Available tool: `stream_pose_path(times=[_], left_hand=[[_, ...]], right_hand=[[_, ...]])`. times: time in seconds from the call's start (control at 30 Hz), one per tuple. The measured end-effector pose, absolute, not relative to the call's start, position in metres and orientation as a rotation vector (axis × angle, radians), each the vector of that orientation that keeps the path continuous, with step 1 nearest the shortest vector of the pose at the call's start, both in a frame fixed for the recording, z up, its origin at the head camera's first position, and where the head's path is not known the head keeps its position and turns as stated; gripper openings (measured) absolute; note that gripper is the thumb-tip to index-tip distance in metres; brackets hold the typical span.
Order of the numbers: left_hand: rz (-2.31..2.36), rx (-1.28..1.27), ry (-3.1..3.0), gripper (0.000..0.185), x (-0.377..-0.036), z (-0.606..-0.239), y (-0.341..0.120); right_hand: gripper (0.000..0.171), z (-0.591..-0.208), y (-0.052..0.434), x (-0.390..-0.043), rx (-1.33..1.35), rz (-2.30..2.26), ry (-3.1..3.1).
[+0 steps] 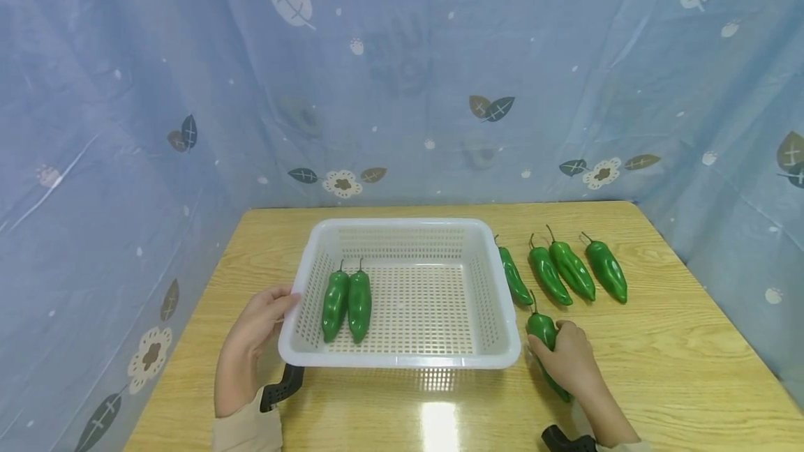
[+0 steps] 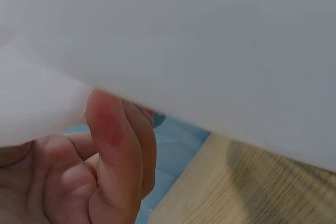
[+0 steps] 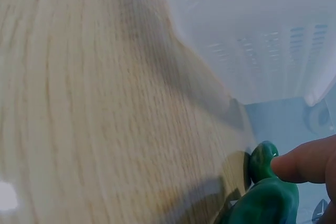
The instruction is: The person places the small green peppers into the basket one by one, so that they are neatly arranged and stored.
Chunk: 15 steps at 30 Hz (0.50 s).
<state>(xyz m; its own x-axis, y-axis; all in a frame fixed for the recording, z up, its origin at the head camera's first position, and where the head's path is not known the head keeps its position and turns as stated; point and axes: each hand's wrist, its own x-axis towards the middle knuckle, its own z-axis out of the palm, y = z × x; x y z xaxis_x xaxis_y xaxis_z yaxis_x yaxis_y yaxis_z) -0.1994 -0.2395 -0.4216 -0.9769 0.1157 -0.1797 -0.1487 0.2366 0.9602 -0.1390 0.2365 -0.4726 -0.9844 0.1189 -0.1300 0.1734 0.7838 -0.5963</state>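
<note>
Peppers lie all around our two hands. Our right hand (image 1: 568,354) curls its grip around one green pepper (image 1: 541,330) that lies on the wooden surface (image 1: 659,368), just beside the near right corner of the white basket (image 1: 402,361). In the right wrist view a fingertip (image 3: 299,165) presses on the top end of this pepper (image 3: 268,198), close to the basket wall (image 3: 252,35).

Our left hand (image 1: 257,326) grips the left rim of the basket, with the thumb on top of the edge. In the left wrist view the fingers (image 2: 113,150) curl up under the white rim (image 2: 184,40).

Just past the left hand, inside the basket, two peppers (image 1: 347,304) lie side by side, touching. Past the right hand, four more peppers (image 1: 565,272) lie in a row on the surface beside the basket.
</note>
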Motion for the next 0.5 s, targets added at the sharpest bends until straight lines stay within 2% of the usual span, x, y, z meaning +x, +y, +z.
stream_pose_path(times=[0.5], left_hand=[[1.834, -0.032, 2.278, 0.043, -0.1999, -0.4217, -0.2396]], right_hand=[[0.071, -0.4778, 0.2323, -0.1329, 0.302, -1.027, 2.892]])
